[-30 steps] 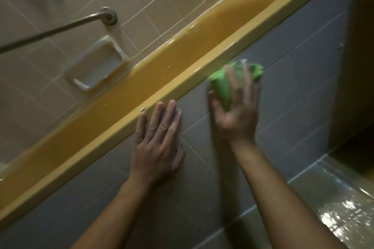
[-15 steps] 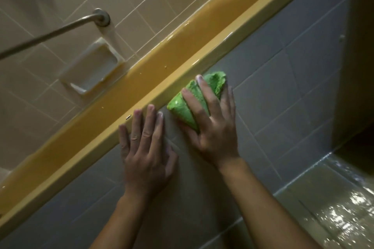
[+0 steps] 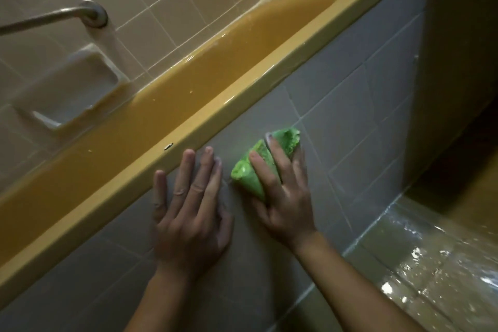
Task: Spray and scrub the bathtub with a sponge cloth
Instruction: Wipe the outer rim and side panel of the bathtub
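Grey tiled tub front (image 3: 336, 94) under yellow bathtub rim (image 3: 215, 113): green sponge cloth (image 3: 250, 172) pinned flat against tile by right hand (image 3: 285, 197), fingers spread over it for scrubbing pressure; left hand (image 3: 188, 213) open, splayed beside it, likely bracing.

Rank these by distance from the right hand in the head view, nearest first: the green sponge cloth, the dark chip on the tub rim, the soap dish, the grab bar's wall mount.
From the right hand:
1. Green sponge cloth, under its fingers, against the grey tiled tub front.
2. Dark chip, on the yellow rim to the left.
3. Soap dish, set in the far wall, upper left.
4. Grab bar's wall mount, above the dish.
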